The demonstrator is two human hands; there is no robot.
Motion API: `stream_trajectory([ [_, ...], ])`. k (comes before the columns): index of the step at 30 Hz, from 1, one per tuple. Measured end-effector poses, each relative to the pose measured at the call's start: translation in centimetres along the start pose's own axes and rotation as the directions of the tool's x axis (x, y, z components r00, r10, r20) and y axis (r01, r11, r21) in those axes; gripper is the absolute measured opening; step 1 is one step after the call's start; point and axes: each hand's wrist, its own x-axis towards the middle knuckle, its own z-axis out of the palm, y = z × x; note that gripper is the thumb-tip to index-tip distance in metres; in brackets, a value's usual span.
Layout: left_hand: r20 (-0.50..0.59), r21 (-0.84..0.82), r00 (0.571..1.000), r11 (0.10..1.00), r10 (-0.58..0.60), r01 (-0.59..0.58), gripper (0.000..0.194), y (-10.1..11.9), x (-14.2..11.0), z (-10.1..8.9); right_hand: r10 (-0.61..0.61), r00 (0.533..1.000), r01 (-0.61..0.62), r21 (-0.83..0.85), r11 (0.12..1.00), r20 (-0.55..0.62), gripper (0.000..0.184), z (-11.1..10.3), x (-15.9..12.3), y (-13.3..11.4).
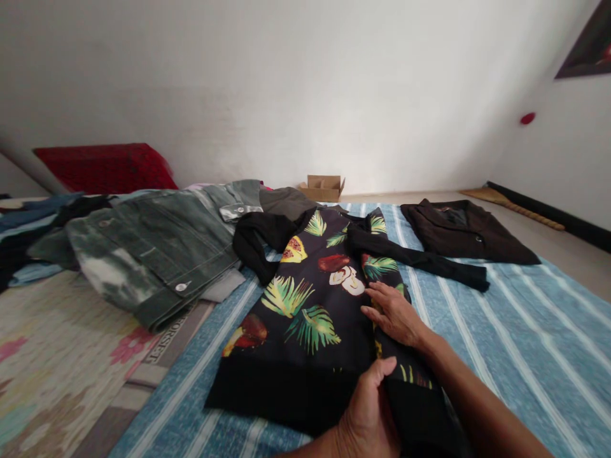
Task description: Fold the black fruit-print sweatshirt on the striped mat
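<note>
A black sweatshirt printed with coconuts, papaya and green palm leaves lies spread before me, its right side folded inward. Its black sleeves stretch out to either side near the top, the right one crossing the body. At the bottom hem, my left hand is closed on the cloth, thumb on top; its other fingers are mostly hidden. Farther up, my right hand rests on the folded right side with its fingers stretched out.
A grey-green denim jacket lies on the left, beside piled clothes. A dark brown folded garment sits on the right, on the blue striped sheet. By the wall are a cardboard box and a red object.
</note>
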Motion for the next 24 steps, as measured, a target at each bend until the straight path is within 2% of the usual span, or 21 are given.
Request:
stream_trajectory([
  [4,-0.129,0.085,0.986,0.992,0.107,-0.096,0.021,-0.5,0.4,0.1,0.014,1.0,-0.015,-0.05,0.999,-0.014,0.045,1.0,0.0,0.5],
  [8,-0.188,0.188,0.968,0.973,0.168,-0.132,0.015,-0.2,0.8,-0.1,0.037,0.997,-0.041,-0.062,0.997,-0.065,0.046,1.6,0.1,0.8],
  [11,-0.187,0.31,0.944,0.928,0.273,-0.207,0.02,0.0,0.6,-0.8,0.071,0.995,-0.077,-0.094,0.993,-0.068,0.047,1.8,0.1,0.6],
  [13,-0.128,0.506,0.937,0.834,0.324,-0.22,0.022,0.2,-0.1,-1.4,0.081,0.995,-0.087,-0.106,0.99,-0.062,0.048,2.0,0.0,0.5],
  [15,-0.059,0.761,0.951,0.63,0.305,-0.155,0.016,0.7,-1.2,-1.7,0.087,0.995,-0.093,-0.116,0.989,-0.055,0.049,2.1,0.0,0.4],
  [16,-0.034,0.874,0.957,0.473,0.289,-0.111,0.012,1.2,-1.9,-1.7,0.09,0.995,-0.095,-0.123,0.988,-0.049,0.05,2.1,0.0,0.4],
  [18,0.013,0.995,0.948,0.087,0.319,-0.043,0.015,2.8,-3.3,-1.2,0.095,0.995,-0.099,-0.132,0.986,-0.038,0.052,2.2,-0.1,0.4],
  [19,0.072,0.994,0.917,-0.103,0.393,-0.034,0.017,3.9,-3.8,-0.9,0.099,0.994,-0.103,-0.131,0.986,-0.037,0.053,2.2,-0.1,0.4],
  [20,0.162,0.963,0.854,-0.267,0.494,-0.028,0.019,5.2,-4.0,-0.6,0.103,0.994,-0.107,-0.127,0.986,-0.038,0.054,2.2,-0.1,0.4],
  [21,0.277,0.912,0.765,-0.41,0.581,-0.019,0.021,6.7,-4.1,-0.4,0.106,0.994,-0.11,-0.119,0.987,-0.042,0.054,2.2,-0.2,0.3],
  [22,0.383,0.844,0.695,-0.537,0.609,0.006,0.025,8.1,-3.9,-0.3,0.108,0.993,-0.112,-0.111,0.987,-0.045,0.055,2.2,-0.2,0.3],
  [23,0.455,0.767,0.662,-0.64,0.596,0.048,0.028,9.5,-3.5,-0.5,0.109,0.993,-0.113,-0.103,0.988,-0.048,0.055,2.1,-0.2,0.2],
  [24,0.478,0.695,0.663,-0.71,0.576,0.116,0.035,10.8,-2.9,-0.9,0.109,0.993,-0.114,-0.099,0.989,-0.05,0.056,2.1,-0.2,0.1],
])
